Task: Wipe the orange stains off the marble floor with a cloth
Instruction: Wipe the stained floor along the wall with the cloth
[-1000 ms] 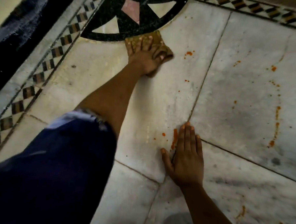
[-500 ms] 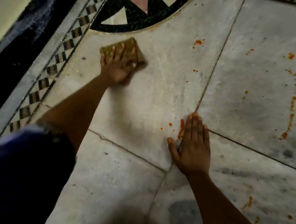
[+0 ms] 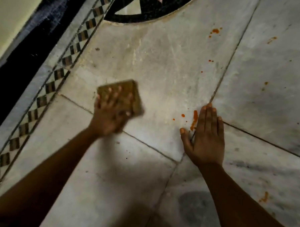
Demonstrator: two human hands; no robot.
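Orange streak (image 3: 194, 119) on the marble floor (image 3: 165, 62) runs away from me; my right hand (image 3: 207, 140) lies flat just right of it, fingers straight; left of it, my left hand (image 3: 109, 116) presses the cloth (image 3: 128, 85), fingers spread.

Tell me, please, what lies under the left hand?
A folded brown cloth lies under the left hand, pressed flat on the marble floor. Whatever floor or stain is beneath the cloth is covered.

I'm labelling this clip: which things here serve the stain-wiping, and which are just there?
Job: cloth under the left hand; orange streak beside the right hand; orange spots farther off; marble floor.
Just there: checkered border; black inlay.
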